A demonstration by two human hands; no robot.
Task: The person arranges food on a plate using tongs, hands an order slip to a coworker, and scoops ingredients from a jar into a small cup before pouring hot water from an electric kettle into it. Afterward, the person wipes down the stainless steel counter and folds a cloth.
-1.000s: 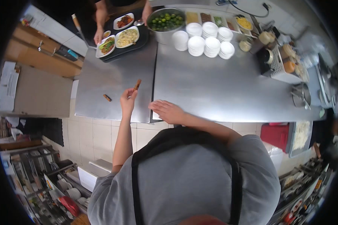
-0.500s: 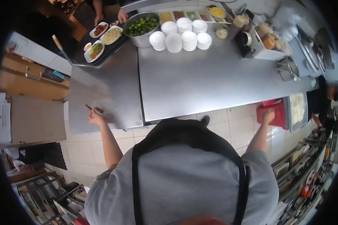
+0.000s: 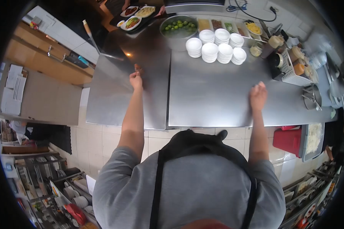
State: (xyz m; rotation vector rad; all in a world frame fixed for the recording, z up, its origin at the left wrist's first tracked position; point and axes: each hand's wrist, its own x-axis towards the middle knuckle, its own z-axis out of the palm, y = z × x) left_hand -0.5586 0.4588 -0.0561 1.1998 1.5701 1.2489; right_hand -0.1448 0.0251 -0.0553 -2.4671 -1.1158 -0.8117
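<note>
My left hand is over the left steel counter, its fingers pinched on a small brown piece. What the piece is I cannot make out. Over the right counter, my right hand is closed with curled fingers. Anything inside that hand is hidden. Several stacks of small white dishes stand beyond and to the left of it.
A steel pot of green vegetables stands at the back, beside containers of ingredients. Plated dishes sit on a dark tray near another person's hand. A white basket of bottles and a metal pot with utensils are at right.
My left hand has moved forward and right with the brown piece. My right hand has come forward from beside the red bin to over the counter. The view has shifted too.
</note>
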